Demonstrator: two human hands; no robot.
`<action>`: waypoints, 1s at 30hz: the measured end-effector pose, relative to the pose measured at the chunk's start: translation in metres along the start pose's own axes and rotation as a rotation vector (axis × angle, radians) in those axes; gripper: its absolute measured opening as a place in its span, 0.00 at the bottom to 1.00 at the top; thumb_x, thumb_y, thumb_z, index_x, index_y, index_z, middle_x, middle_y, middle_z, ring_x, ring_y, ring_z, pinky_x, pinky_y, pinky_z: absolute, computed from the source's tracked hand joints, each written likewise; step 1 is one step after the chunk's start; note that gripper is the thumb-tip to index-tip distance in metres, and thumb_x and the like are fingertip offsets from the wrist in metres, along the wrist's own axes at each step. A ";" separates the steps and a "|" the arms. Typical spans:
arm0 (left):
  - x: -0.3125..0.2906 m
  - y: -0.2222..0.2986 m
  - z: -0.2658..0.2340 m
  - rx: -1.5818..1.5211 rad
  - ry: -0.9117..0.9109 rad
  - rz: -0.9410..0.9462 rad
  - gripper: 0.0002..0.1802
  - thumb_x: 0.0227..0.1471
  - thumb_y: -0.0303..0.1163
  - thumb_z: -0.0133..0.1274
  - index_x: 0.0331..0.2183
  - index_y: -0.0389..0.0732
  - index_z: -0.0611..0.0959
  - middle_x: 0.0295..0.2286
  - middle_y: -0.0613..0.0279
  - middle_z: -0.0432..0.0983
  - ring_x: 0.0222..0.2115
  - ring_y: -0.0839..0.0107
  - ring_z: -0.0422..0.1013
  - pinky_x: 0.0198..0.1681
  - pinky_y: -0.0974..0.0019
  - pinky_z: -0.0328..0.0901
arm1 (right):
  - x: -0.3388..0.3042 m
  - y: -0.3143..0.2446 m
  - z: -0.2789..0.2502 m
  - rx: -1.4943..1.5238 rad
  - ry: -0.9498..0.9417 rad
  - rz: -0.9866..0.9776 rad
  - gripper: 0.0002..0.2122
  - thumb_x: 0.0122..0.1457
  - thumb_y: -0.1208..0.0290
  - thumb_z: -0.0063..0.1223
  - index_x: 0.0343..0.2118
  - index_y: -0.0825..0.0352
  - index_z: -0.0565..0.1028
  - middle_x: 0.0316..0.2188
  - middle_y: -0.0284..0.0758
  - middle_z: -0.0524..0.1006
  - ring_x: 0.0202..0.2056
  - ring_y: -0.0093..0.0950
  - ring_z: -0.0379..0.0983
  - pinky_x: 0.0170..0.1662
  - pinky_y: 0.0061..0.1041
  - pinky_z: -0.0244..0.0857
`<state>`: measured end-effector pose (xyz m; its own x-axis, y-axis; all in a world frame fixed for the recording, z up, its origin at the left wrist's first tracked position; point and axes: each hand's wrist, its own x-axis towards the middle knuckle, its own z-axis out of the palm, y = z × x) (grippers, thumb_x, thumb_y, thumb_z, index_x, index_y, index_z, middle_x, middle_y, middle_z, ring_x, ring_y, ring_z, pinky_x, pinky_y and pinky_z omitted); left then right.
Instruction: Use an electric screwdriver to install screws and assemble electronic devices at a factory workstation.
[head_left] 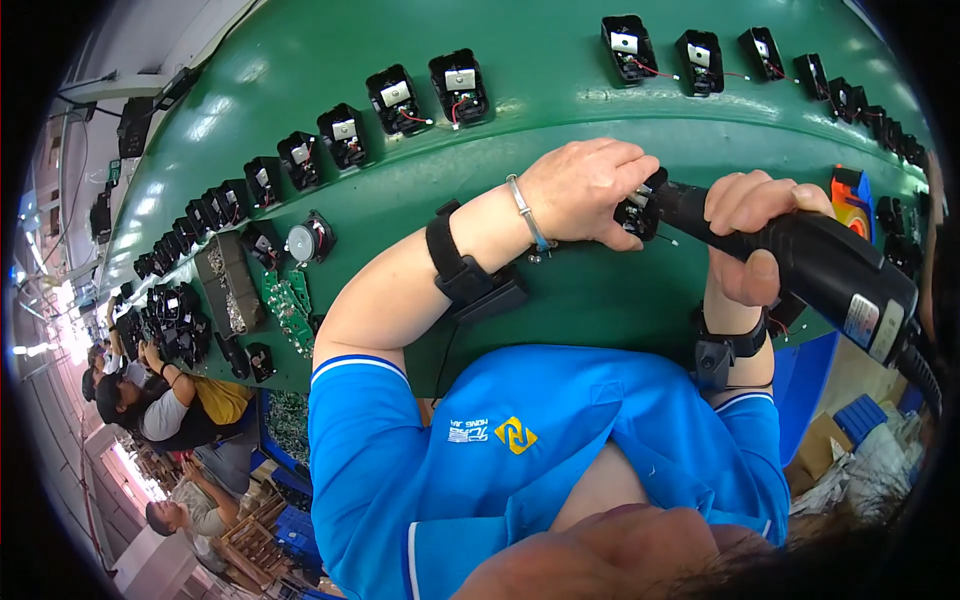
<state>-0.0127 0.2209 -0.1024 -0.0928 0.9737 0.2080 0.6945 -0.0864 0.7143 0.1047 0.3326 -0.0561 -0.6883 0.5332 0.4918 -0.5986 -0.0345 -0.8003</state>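
Observation:
My right hand (752, 230) is wrapped round the thick black body of a corded electric screwdriver (838, 275). Its nose points left, to a small black plastic housing (638, 218). With fingers and thumb, my left hand (585, 190) grips that housing over the green bench. Part of the housing is covered by the fingers and the tool's nose, so the bit's exact contact cannot be seen. A thin lead sticks out at its lower right. Straps with small black devices sit on both my forearms.
Open black housings (460, 88) with silver plates and red leads form a curved row along the bench (540, 60). At left lie a long tray of small screws (232, 285), green circuit boards (288, 305) and a round speaker (310, 240). An orange-and-blue object (851, 205) stands right. Other people sit at far left.

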 end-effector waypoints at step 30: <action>-0.004 -0.036 0.010 -0.012 -0.091 -0.055 0.35 0.19 0.42 0.60 0.35 0.37 0.69 0.32 0.55 0.67 0.32 0.61 0.65 0.34 0.66 0.62 | -0.012 0.043 -0.004 -0.029 0.129 -0.083 0.20 0.45 0.69 0.46 0.42 0.63 0.55 0.19 0.32 0.62 0.18 0.23 0.59 0.21 0.23 0.56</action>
<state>-0.0298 0.2226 -0.1357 -0.0654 0.9921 0.1072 0.6816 -0.0341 0.7309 0.0887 0.3280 -0.0982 -0.5779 0.6372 0.5099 -0.6377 0.0374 -0.7694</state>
